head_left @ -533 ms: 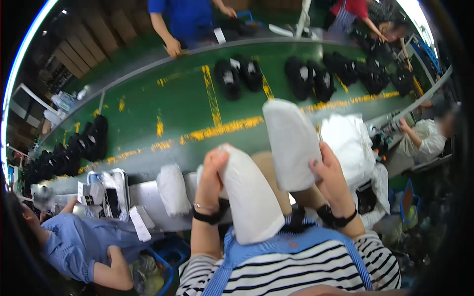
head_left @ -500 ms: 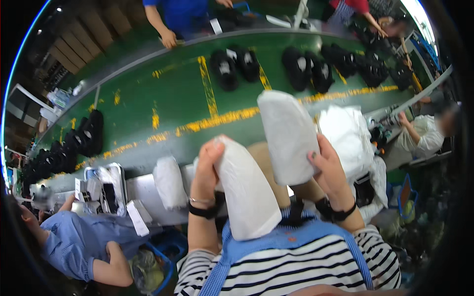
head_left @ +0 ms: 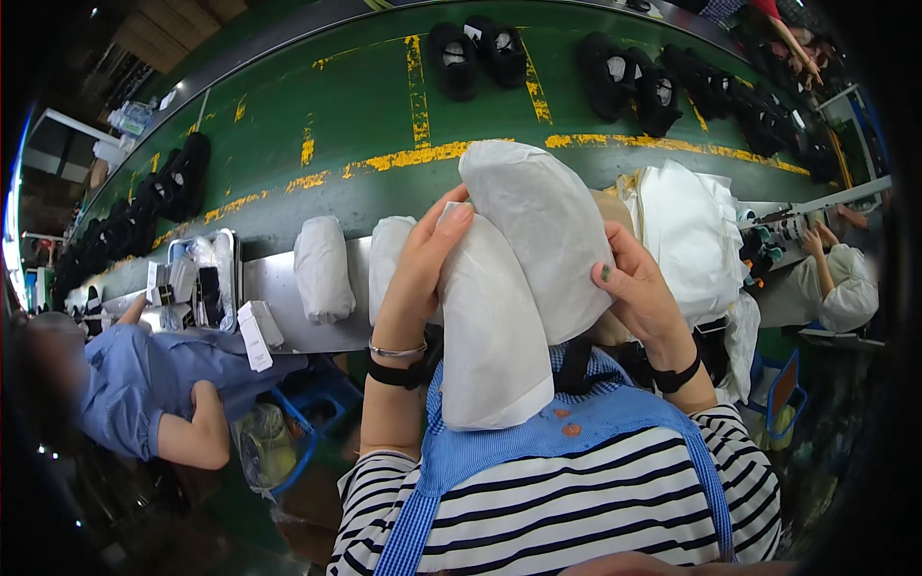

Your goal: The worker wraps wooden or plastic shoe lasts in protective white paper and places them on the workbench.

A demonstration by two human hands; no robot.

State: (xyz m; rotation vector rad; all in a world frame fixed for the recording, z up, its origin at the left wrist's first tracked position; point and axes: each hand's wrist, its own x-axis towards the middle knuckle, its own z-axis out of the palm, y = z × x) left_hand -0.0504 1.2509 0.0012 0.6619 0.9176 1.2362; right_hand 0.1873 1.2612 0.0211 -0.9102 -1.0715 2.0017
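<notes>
In front of my chest I hold two long, rounded bundles wrapped in white paper, shaped like shoes. My left hand (head_left: 423,264) is closed on the upper side of the nearer wrapped bundle (head_left: 492,346), thumb on top. The other wrapped bundle (head_left: 543,226) is gripped at its right edge by my right hand (head_left: 645,288), with the thumb on its face. The two bundles touch and overlap, the left one lying in front. What is inside the paper is hidden. Two similar bundles (head_left: 324,271) rest on the metal bench to the left.
A green conveyor belt (head_left: 355,125) with yellow lines runs beyond the bench, carrying pairs of black shoes (head_left: 453,60). White paper sheets (head_left: 687,245) are piled at my right. Left of me are a tray (head_left: 230,278), a small white box (head_left: 257,334) and a person in blue (head_left: 178,384).
The two wrapped bundles, held apart before, have come together. The right one has moved left against the other. The whole view has tilted, so the belt sits higher in it.
</notes>
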